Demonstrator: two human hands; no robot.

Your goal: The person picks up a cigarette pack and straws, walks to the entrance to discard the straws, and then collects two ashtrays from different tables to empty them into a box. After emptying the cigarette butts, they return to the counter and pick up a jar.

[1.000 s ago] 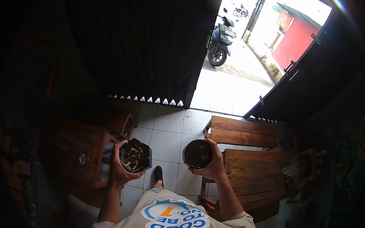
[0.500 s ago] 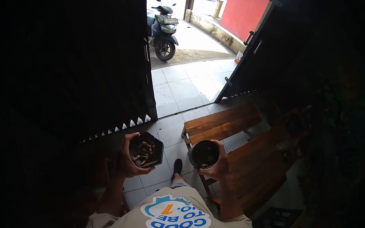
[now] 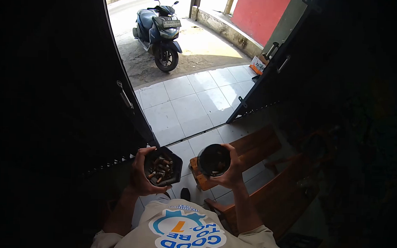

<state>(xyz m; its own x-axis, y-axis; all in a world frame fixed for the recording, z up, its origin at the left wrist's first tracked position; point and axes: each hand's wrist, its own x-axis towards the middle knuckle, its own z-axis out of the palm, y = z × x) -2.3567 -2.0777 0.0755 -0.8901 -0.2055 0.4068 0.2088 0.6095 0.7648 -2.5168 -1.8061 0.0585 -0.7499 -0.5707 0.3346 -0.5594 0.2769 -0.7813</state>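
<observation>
My left hand (image 3: pixel 140 176) is closed round the side of a dark, many-sided ashtray (image 3: pixel 176 166), thumb and fingers on its rim. Several cigarette butts (image 3: pixel 161 170) lie inside it. On the other side, my right hand (image 3: pixel 234 171) grips a round dark ashtray (image 3: pixel 211 156), fingers curled about its outer wall. A few butts show dimly in its shadowed bottom. Both ashtrays are held level in front of my body, apart from each other.
A doorway with dark metal doors (image 3: pixel 126 95) opens onto white tiles (image 3: pixel 181 112). Outside stands a scooter (image 3: pixel 160 35), near a low wall (image 3: pixel 223 28). An orange and white box (image 3: pixel 257 65) sits by the right door. Wooden bench (image 3: pixel 259 146) and wooden chair (image 3: pixel 265 205) are at right.
I have stepped closer to the doorway; more of the scooter and the outside tiles shows. The bench has slid lower in view. Both hands still hold their ashtrays.
</observation>
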